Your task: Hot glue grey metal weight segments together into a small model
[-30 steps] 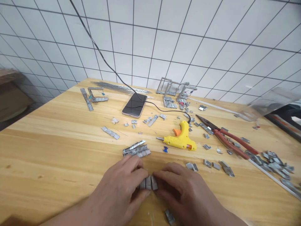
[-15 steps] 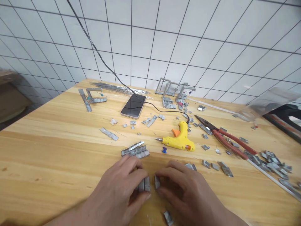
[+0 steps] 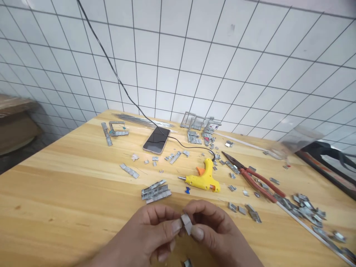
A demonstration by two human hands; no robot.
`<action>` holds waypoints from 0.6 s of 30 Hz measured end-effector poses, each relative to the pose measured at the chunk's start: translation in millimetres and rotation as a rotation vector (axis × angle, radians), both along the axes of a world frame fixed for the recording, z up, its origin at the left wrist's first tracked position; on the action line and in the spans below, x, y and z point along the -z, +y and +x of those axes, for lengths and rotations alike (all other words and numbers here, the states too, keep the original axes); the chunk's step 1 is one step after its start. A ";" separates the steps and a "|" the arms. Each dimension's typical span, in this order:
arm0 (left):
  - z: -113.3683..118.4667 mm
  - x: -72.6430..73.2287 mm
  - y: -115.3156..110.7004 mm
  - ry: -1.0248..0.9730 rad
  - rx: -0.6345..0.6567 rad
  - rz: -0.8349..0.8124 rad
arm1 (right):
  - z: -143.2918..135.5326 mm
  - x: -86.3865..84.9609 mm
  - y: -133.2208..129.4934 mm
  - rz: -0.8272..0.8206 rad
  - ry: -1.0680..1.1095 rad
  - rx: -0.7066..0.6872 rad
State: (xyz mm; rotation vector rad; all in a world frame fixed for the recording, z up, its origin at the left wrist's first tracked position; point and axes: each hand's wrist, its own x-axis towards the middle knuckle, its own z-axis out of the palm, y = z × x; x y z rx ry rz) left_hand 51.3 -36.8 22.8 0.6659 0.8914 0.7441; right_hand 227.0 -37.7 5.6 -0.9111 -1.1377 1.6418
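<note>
Between the fingertips of both hands is a small grey bent metal piece. My left hand pinches its left side with thumb and finger. From the right, my right hand grips it, the thumb pressed near its lower edge. Just beyond my left hand lies a small stack of grey metal strips. Another metal piece rests at the bottom edge, partly cut off. A yellow hot glue gun lies past my hands, its nozzle pointing left, with a tiny blue bow-shaped piece near it.
Red-handled pliers lie at the right, near a heap of metal pieces. A phone lies under the black cord. Small metal frames stand by the tiled wall. Thin wires lie at the back.
My hands have come together; they were apart, each with metal pieces at its fingers. Now both hold one piece, raised and turned. The view has tilted upward slightly.
</note>
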 end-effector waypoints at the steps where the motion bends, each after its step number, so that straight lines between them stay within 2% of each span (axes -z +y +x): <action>1: 1.6 -1.2 0.1 -0.048 -0.011 -0.034 | 0.2 -1.2 -0.2 -0.002 0.028 -0.004; 4: 5.3 -2.0 1.9 -0.150 -0.038 -0.074 | 1.9 -5.0 -1.4 0.045 0.006 -0.006; 8: 8.0 2.2 5.2 -0.167 -0.064 -0.076 | 4.0 -6.5 -2.1 0.167 -0.173 0.086; 15: 10.8 6.7 8.9 -0.270 -0.033 -0.202 | 6.9 -6.9 0.0 0.575 -0.502 0.050; 18: 10.1 6.7 8.0 -0.352 -0.024 -0.278 | 5.7 -8.6 0.7 0.691 -0.611 0.095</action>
